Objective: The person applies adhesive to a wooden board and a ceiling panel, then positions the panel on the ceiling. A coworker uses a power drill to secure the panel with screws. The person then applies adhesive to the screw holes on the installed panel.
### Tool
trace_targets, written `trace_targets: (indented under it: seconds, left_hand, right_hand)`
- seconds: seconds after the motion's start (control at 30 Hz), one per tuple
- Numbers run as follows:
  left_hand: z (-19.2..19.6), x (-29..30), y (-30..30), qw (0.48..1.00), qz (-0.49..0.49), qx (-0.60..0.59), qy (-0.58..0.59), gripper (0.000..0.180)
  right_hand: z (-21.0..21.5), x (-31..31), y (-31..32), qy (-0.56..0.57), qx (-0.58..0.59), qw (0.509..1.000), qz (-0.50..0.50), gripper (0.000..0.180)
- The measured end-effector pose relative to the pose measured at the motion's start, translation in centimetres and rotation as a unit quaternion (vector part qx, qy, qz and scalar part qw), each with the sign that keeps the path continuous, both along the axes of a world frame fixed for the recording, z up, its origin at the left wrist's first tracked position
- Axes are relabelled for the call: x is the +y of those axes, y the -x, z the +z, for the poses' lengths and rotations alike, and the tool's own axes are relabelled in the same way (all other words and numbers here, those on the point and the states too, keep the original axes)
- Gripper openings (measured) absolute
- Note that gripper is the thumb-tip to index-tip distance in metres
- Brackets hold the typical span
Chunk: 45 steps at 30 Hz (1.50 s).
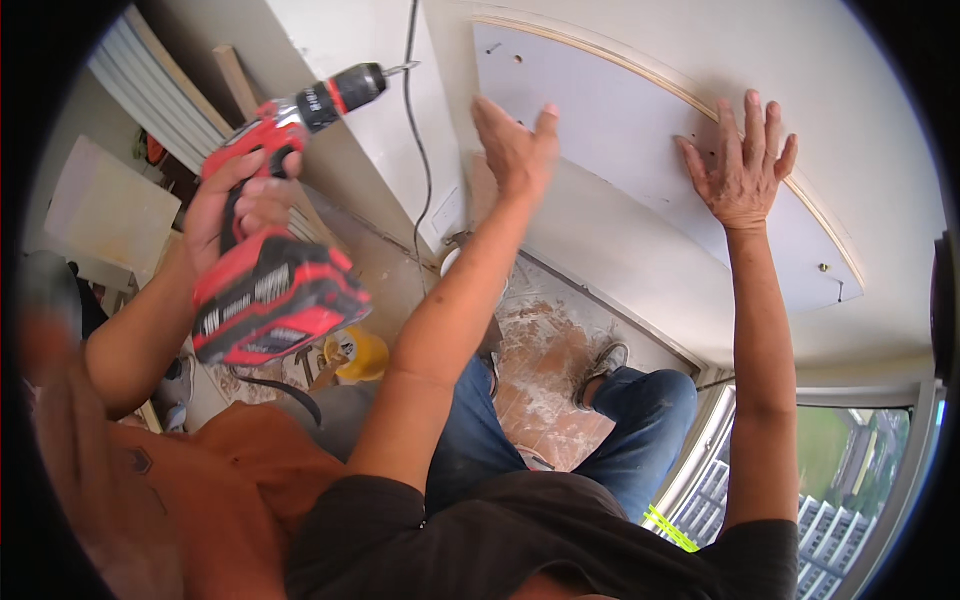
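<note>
My right hand [742, 170] lies with spread fingers against a white panel [610, 110] with a curved wooden edge, which is up against the wall. My left hand [518, 150] is beside the panel's left part, thumb and fingers apart, slightly blurred, with nothing in it. Whether it touches the panel I cannot tell. A screw [494, 48] sticks out at the panel's upper left, and another screw [840, 290] shows near its right end. To my left, a co-worker's hand [240, 205] grips a red and black cordless drill [280, 230], its bit pointing toward the panel.
The co-worker in an orange shirt [230, 470] is close on my left. A dark cable [413, 130] hangs between the drill and my left hand. Below are a yellow bucket [362, 355] and a dusty floor [550, 350]. A window [850, 450] is at the lower right.
</note>
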<state>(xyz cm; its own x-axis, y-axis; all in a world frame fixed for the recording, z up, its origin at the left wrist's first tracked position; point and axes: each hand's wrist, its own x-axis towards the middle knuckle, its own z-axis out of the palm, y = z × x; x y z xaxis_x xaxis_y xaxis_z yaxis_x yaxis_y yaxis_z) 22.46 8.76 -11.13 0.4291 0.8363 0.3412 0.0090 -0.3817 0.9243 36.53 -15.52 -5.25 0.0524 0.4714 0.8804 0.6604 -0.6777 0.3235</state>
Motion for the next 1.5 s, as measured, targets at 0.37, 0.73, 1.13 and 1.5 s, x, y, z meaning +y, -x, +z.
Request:
trace_targets:
  seconds: [0.37,0.73,1.13,1.5]
  left_hand:
    - [-5.1,-6.9,-4.2,0.672,-0.147,-0.108,0.718,0.117]
    - [-2.6,-8.6,-4.4,0.859,-0.222,0.113,0.448,0.129]
    - [-1.7,-10.0,-4.7,0.854,-0.159,-0.032,0.494,0.087]
    - [-5.0,-12.7,-3.8,0.996,0.024,0.048,0.075,0.094]
  right_hand:
    - [1.2,-0.4,-0.1,-0.029,-0.007,0.998,0.064,0.068]
    - [1.4,-1.3,0.5,-0.015,0.03,0.996,0.081,0.054]
    - [1.3,-1.4,0.5,-0.005,0.048,0.993,0.111,0.051]
    - [1.5,-1.4,0.6,-0.034,0.051,0.991,0.121,0.051]
